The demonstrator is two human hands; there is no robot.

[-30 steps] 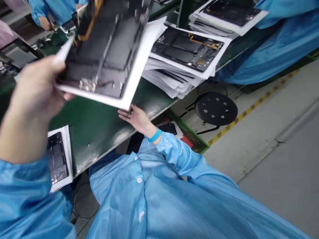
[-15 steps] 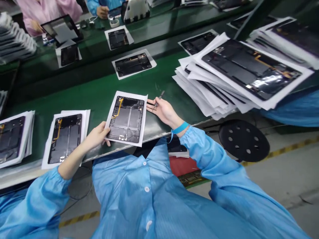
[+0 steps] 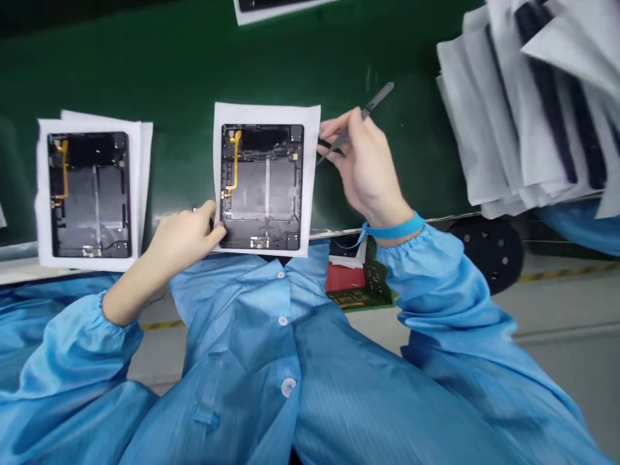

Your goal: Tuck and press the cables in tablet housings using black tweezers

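A black tablet housing point(image 3: 283, 187) with an orange flex cable and a pale strip lies on a white sheet point(image 3: 266, 113) in front of me, near the table's front edge. My left hand point(image 3: 194, 229) grips its lower left corner, thumb on top and fingers curled at the side. To the right of the sheet, my right hand point(image 3: 363, 155) is closed around dark tweezers point(image 3: 378, 99), whose tips point down and left beside the sheet's right edge. A blue band circles my right wrist.
Another housing point(image 3: 109, 194) on white sheets lies at the left. A tall stack of sheets and housings point(image 3: 489, 123) stands at the right on the green table point(image 3: 184, 77). Below the edge are a black round stool point(image 3: 489, 255) and a green crate point(image 3: 380, 284).
The view has tilted down and come closer. My right fingers, spread before, have closed around the tweezers. The housing now sits straighter, with my left hand still at its lower left corner.
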